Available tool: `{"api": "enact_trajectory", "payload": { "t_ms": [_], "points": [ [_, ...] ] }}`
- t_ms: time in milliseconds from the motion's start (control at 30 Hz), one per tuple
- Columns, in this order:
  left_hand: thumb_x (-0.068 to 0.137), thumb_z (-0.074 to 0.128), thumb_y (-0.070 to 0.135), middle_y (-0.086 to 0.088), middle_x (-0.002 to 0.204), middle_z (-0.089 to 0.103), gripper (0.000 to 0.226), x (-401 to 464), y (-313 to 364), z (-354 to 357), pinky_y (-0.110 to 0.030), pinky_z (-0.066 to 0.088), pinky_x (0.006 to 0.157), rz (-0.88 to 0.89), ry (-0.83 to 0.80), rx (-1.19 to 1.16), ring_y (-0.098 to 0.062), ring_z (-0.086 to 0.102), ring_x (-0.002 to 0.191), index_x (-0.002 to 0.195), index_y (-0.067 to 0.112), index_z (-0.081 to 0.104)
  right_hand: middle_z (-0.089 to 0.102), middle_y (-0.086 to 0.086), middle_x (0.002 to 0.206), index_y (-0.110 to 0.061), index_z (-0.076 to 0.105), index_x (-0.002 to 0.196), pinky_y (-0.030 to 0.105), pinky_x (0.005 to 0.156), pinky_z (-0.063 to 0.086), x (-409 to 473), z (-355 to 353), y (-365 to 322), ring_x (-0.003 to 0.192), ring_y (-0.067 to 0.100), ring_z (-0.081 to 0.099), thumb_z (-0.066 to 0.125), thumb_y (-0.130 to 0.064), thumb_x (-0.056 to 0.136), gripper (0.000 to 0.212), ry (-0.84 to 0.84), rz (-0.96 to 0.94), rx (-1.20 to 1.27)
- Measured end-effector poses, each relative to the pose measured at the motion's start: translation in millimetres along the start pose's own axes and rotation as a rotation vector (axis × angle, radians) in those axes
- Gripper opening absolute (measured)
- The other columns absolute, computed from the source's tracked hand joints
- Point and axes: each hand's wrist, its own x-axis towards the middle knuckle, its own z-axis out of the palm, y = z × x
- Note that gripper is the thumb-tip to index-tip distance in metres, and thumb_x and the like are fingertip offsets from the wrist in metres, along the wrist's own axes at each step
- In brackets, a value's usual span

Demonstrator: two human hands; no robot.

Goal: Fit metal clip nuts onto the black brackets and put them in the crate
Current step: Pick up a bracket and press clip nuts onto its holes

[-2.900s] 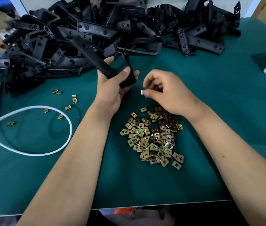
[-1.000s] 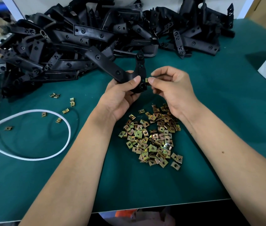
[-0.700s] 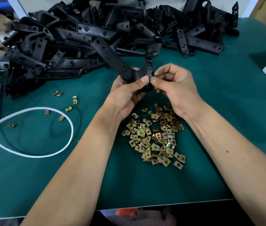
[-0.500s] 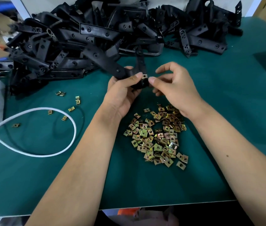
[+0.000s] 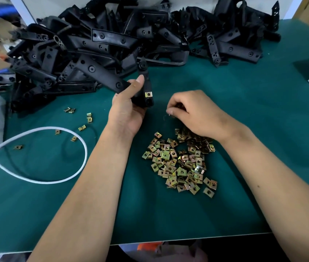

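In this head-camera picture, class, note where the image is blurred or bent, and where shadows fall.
Head view: the far left edge by the bracket pile smears with motion blur; the table front edge bows from wide-angle distortion; soft shadows lie under both forearms and the right hand; the clip nut on the held bracket stays sharp, as does the left hand.

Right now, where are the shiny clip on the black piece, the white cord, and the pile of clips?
shiny clip (image 5: pixel 148 94): head view, its flat face.
white cord (image 5: pixel 82 148): head view, loop's right bend.
pile of clips (image 5: pixel 178 163): head view, the middle.
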Motion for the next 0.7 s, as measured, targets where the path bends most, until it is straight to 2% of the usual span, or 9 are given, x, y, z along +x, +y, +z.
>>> {"api": "enact_trajectory", "payload": {
  "t_ms": [67,200,400,600,700],
  "points": [
    [0.090,0.072,0.008,0.000,0.087,0.062,0.015,-1.0,-0.2,-1.0,-0.028,0.055,0.071,-0.027,-0.051,0.049,-0.014,0.064,0.075,0.087,0.016,0.060,0.071,-0.013,0.085,-0.020,0.074,0.101,0.009,0.071,0.044,1.6,-0.4,2.3,0.079,-0.003,0.064,0.064,-0.021,0.101,0.010,0.091,0.046,0.177],
    [0.092,0.070,0.011,0.004,0.076,0.069,0.016,-6.0,-3.2,1.3,-0.024,0.055,0.061,-0.078,-0.111,0.100,-0.011,0.068,0.066,0.079,0.017,0.064,0.074,-0.009,0.082,-0.021,0.077,0.111,0.014,0.071,0.050,3.2,2.3,3.8,0.073,-0.002,0.064,0.062,-0.006,0.100,0.023,0.215,0.111,0.563],
    [0.092,0.070,0.012,0.002,0.081,0.072,0.009,-10.0,-9.3,5.5,-0.026,0.056,0.063,-0.124,-0.145,0.113,-0.012,0.070,0.070,0.085,0.017,0.067,0.078,0.010,0.087,-0.002,0.076,0.098,0.027,0.077,0.061,3.6,1.3,1.5,0.084,0.026,0.078,0.071,0.010,0.089,0.015,0.367,0.238,1.116],
    [0.091,0.071,0.013,-0.005,0.095,0.074,0.006,-11.3,-13.7,8.2,-0.032,0.059,0.076,-0.129,-0.188,0.204,-0.018,0.071,0.084,0.096,0.014,0.067,0.077,0.016,0.092,-0.001,0.077,0.099,0.026,0.074,0.059,5.2,1.8,0.7,0.079,0.021,0.075,0.073,0.007,0.089,0.014,0.407,0.322,1.242],
    [0.091,0.071,0.013,-0.004,0.093,0.074,0.007,-11.4,-13.4,7.5,-0.029,0.058,0.073,-0.131,-0.183,0.216,-0.017,0.070,0.082,0.097,0.014,0.067,0.078,0.014,0.089,-0.001,0.077,0.099,0.025,0.073,0.059,5.4,1.4,0.5,0.077,0.021,0.074,0.072,0.007,0.089,0.014,0.399,0.317,1.236]
  ]
}}
